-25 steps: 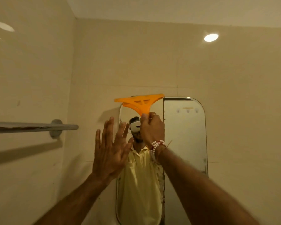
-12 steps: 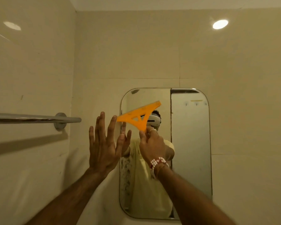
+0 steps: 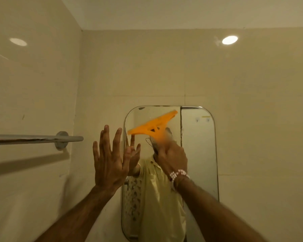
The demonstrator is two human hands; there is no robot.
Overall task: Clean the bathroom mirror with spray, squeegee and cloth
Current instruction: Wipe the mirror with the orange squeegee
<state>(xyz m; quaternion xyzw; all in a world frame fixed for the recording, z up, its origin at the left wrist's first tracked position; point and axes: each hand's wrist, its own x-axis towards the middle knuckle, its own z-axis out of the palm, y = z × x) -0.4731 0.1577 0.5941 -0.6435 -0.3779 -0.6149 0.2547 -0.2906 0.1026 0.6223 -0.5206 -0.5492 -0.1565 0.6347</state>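
Gripping squeegee (image 3: 152, 125) in my right hand (image 3: 171, 157), tilted on mirror (image 3: 198, 154), frame centre; left hand (image 3: 108, 163) open, fingers spread.

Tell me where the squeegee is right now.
In the head view the orange squeegee is in the right hand, tilted against the upper left part of the mirror, just right of the open left hand.

The squeegee (image 3: 153, 125) is smeared by motion blur where its handle meets the right hand (image 3: 171, 157), so the grip there is unclear. The mirror (image 3: 198, 154) has its lower edge hidden behind the right forearm. The towel bar (image 3: 35, 138) is cut off at the left edge. The left hand (image 3: 109, 161) covers part of the mirror's left rim.
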